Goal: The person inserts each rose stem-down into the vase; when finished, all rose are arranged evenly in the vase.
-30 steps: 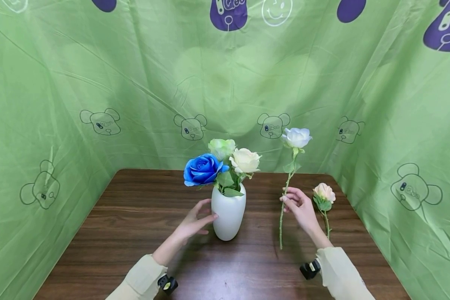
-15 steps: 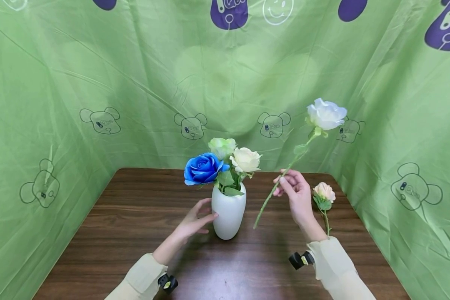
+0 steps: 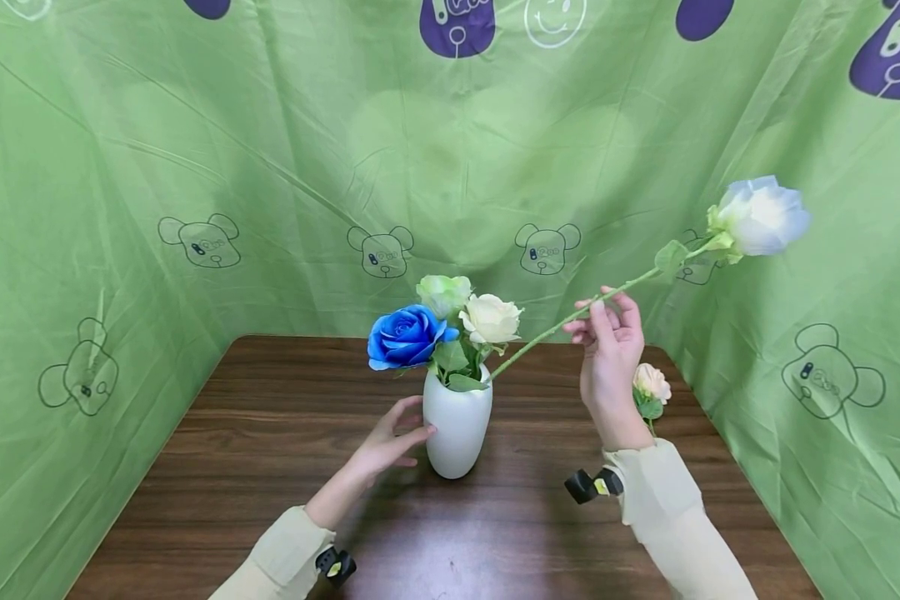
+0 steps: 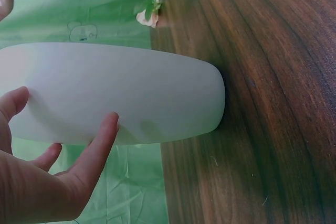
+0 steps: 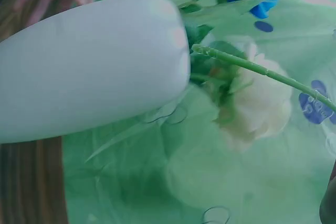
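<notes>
Two bare hands are at work, well apart, with the vase (image 3: 456,433) between them and nearer the left. The left hand (image 3: 385,446) is spread, thumb and fingers parted in a loose curve, and it rests lightly on the near side of the vase at about mid-height. In the left wrist view the thumb (image 4: 108,129) and fingertips lie against the white wall rather than wrapping round it. The vase stands upright on the table (image 3: 270,450), just to the right of that hand.

The right hand (image 3: 613,362) is raised higher than the left and pinches the stem (image 3: 543,335) of the pale rose (image 3: 763,215) between thumb and fingers, around the middle. The rose slants: its bloom points up and away to the right of the right hand, and its cut end reaches down leftward to the mouth of the vase. In the right wrist view that end shows beside the mouth; whether it touches the rim I cannot tell.

Above the left hand, the blue rose (image 3: 407,337), the green rose (image 3: 444,295) and the cream rose (image 3: 491,319) stand in the vase. Just right of the right wrist is the peach rose (image 3: 652,383), its lower stem hidden by the arm.
</notes>
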Motion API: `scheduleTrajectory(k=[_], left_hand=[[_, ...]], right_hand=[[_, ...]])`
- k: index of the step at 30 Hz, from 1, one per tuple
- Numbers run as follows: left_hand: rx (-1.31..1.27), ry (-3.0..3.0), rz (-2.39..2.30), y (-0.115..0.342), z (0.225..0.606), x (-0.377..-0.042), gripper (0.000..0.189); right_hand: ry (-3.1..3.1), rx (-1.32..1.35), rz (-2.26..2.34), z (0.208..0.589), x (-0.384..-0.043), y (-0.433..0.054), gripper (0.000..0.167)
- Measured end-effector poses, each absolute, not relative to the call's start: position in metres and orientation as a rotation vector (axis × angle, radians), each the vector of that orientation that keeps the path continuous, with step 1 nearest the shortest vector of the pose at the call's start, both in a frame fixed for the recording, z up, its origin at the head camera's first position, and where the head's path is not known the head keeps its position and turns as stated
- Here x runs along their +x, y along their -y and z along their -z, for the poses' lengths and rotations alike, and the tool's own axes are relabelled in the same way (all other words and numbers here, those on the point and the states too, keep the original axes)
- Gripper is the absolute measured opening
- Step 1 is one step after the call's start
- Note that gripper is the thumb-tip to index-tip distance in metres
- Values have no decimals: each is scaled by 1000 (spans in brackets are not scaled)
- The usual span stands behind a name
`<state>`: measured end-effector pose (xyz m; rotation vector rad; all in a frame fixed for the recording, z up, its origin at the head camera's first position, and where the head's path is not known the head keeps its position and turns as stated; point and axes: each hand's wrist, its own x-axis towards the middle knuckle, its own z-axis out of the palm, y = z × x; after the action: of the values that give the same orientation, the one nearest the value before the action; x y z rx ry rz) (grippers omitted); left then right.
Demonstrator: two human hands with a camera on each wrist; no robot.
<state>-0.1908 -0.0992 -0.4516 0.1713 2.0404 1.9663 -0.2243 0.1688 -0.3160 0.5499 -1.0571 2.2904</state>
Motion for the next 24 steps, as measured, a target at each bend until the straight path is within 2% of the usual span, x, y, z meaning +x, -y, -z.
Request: scheduleTrajectory(k=[11, 16, 24], left_hand=[[171, -2040, -1965, 99, 451, -190, 63], [185, -2025, -1965, 98, 432, -181, 59], [180, -2018, -1960, 97, 426, -179, 58]], right_hand=[[1452, 752, -2002, 317, -222, -140, 20], [1803, 799, -1796, 313, -210, -121, 19], [2187, 687, -1539, 349, -217, -105, 15]])
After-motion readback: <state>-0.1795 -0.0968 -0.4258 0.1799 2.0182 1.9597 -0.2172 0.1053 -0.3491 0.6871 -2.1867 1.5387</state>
